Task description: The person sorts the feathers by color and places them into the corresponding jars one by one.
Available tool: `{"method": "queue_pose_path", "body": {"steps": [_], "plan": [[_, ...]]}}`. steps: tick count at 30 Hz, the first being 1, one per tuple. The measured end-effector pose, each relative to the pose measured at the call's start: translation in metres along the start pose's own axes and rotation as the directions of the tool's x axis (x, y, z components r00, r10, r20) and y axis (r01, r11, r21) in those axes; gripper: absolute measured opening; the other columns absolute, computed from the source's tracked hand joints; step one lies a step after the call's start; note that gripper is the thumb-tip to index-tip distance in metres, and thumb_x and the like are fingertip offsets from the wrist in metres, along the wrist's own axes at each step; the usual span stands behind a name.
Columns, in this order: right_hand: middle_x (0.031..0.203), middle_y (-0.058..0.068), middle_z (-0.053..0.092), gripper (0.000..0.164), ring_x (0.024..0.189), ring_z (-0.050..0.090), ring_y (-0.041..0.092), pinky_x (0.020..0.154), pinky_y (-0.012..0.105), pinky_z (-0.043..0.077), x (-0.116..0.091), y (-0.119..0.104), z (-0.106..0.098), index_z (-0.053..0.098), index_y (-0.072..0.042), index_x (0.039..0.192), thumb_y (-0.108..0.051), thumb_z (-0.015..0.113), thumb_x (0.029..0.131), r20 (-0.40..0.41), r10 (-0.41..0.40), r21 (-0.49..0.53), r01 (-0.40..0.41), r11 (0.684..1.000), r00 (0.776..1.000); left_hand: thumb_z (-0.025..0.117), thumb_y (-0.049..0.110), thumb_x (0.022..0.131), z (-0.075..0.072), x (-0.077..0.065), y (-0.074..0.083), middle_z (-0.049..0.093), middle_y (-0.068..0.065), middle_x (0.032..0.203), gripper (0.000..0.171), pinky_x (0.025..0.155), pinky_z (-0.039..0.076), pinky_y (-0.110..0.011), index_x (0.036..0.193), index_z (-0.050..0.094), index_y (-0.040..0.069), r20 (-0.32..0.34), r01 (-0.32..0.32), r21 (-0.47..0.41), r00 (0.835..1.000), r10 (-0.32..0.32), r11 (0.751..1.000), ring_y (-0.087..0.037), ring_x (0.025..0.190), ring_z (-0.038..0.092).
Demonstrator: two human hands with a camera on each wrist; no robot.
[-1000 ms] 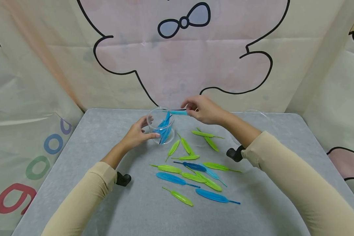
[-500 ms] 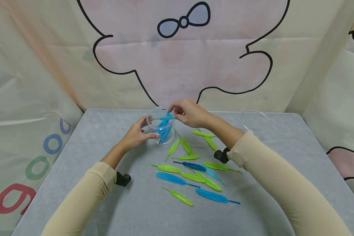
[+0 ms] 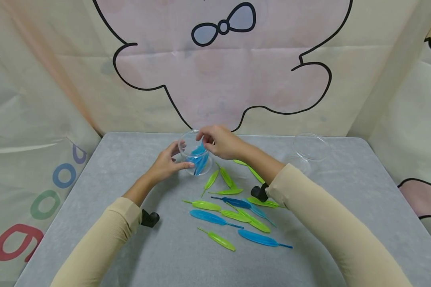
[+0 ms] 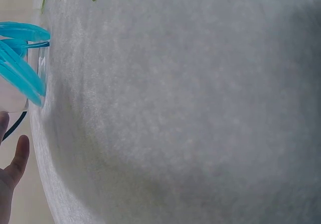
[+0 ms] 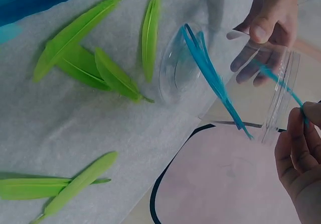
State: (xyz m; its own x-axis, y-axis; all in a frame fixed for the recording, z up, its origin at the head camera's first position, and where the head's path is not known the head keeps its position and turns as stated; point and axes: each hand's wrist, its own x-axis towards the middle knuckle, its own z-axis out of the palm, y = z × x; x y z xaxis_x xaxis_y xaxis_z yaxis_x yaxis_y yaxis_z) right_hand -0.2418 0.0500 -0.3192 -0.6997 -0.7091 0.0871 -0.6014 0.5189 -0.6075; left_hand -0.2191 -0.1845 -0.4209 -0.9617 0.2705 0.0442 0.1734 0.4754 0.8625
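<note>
Near the back of the table, my left hand (image 3: 168, 161) holds a clear plastic cup (image 3: 186, 149) by its side, thumb on one side and fingers on the other. Several blue feathers (image 5: 215, 83) stand leaning inside it. My right hand (image 3: 224, 142) is at the cup's mouth. In the right wrist view its thumb and fingertips pinch the end of a light blue feather (image 5: 282, 83), the rest of which reaches into the cup. In the left wrist view part of the left hand (image 4: 15, 171) shows below the cup (image 4: 42, 63).
Green feathers (image 3: 222, 240) lie scattered over the middle of the grey table (image 3: 158, 255). Among them are a few blue ones (image 3: 259, 238), including a dark blue feather (image 3: 237, 202). Another clear container (image 3: 311, 148) stands at the back right. A printed cloth (image 3: 208, 91) hangs behind the table.
My right hand has moved left with the light blue feather, from beside the cup to over its mouth, and the feather has entered the cup. The left hand and cup have stayed put.
</note>
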Motion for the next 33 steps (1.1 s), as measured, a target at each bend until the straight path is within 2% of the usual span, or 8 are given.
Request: {"method": "queue_pose_path", "body": {"steps": [9, 14, 18, 19, 24, 26, 33], "plan": [[0.096, 0.007, 0.069, 0.019, 0.088, 0.064, 0.018, 0.080, 0.029, 0.054, 0.002, -0.001, 0.005, 0.068, -0.002, 0.114, 0.001, 0.060, 0.096, -0.020, -0.002, -0.004, 0.002, 1.000, 1.000, 0.081, 0.028, 0.085, 0.000, -0.001, 0.002, 0.044, -0.017, 0.150, 0.085, 0.106, 0.038, -0.061, 0.151, 0.034, 0.003, 0.000, -0.003, 0.006, 1.000, 0.003, 1.000, -0.040, 0.135, 0.045], [0.099, 0.011, 0.069, 0.020, 0.091, 0.064, 0.019, 0.083, 0.032, 0.055, -0.003, -0.001, -0.001, 0.067, -0.002, 0.116, -0.001, 0.061, 0.096, -0.026, -0.005, 0.017, 0.005, 1.000, 1.000, 0.081, 0.030, 0.085, 0.000, -0.001, 0.002, 0.044, -0.017, 0.150, 0.085, 0.107, 0.037, -0.061, 0.150, 0.034, 0.004, 0.001, 0.002, 0.015, 1.000, -0.002, 1.000, -0.040, 0.136, 0.044], [0.097, 0.008, 0.068, 0.021, 0.090, 0.063, 0.019, 0.081, 0.032, 0.054, -0.009, 0.002, -0.007, 0.067, -0.003, 0.116, -0.003, 0.062, 0.096, -0.048, -0.012, 0.017, 0.013, 1.000, 0.999, 0.081, 0.029, 0.085, 0.000, -0.001, 0.002, 0.043, -0.018, 0.151, 0.084, 0.107, 0.036, -0.061, 0.151, 0.034, 0.004, 0.004, 0.004, 0.006, 1.000, -0.004, 1.000, -0.040, 0.136, 0.044], [0.097, 0.007, 0.067, 0.020, 0.089, 0.063, 0.018, 0.081, 0.033, 0.054, -0.011, 0.003, -0.009, 0.067, -0.003, 0.116, -0.003, 0.062, 0.096, -0.053, -0.014, 0.017, 0.015, 1.000, 0.998, 0.080, 0.026, 0.086, -0.001, -0.003, 0.007, 0.043, -0.019, 0.151, 0.083, 0.107, 0.036, -0.061, 0.150, 0.034, 0.002, 0.006, 0.006, 0.006, 1.000, -0.006, 1.000, -0.041, 0.136, 0.043], [0.093, 0.005, 0.066, 0.019, 0.086, 0.063, 0.018, 0.080, 0.033, 0.055, -0.024, 0.011, -0.016, 0.067, -0.003, 0.114, -0.003, 0.062, 0.096, -0.078, -0.007, 0.024, 0.009, 1.000, 0.997, 0.081, 0.027, 0.085, -0.001, -0.003, 0.007, 0.043, -0.018, 0.151, 0.084, 0.107, 0.036, -0.061, 0.150, 0.034, 0.002, 0.002, 0.014, 0.015, 1.000, -0.014, 1.000, -0.040, 0.137, 0.043], [0.092, 0.005, 0.066, 0.019, 0.086, 0.064, 0.018, 0.080, 0.035, 0.055, -0.031, 0.016, -0.017, 0.066, -0.002, 0.114, -0.003, 0.062, 0.096, -0.075, -0.003, 0.036, 0.005, 0.999, 0.997, 0.082, 0.032, 0.083, -0.001, -0.001, 0.000, 0.045, -0.016, 0.150, 0.086, 0.107, 0.037, -0.060, 0.150, 0.035, 0.004, -0.004, 0.005, 0.022, 1.000, -0.005, 1.000, -0.038, 0.137, 0.044], [0.095, 0.003, 0.069, 0.024, 0.087, 0.066, 0.016, 0.082, 0.036, 0.056, -0.063, 0.041, -0.013, 0.065, -0.003, 0.119, -0.003, 0.064, 0.095, 0.003, 0.038, 0.061, -0.038, 0.997, 0.999, 0.082, 0.031, 0.084, -0.001, -0.002, 0.000, 0.044, -0.016, 0.151, 0.086, 0.107, 0.037, -0.060, 0.151, 0.035, 0.004, 0.002, -0.010, 0.037, 1.000, 0.010, 0.999, -0.037, 0.137, 0.044]]}}
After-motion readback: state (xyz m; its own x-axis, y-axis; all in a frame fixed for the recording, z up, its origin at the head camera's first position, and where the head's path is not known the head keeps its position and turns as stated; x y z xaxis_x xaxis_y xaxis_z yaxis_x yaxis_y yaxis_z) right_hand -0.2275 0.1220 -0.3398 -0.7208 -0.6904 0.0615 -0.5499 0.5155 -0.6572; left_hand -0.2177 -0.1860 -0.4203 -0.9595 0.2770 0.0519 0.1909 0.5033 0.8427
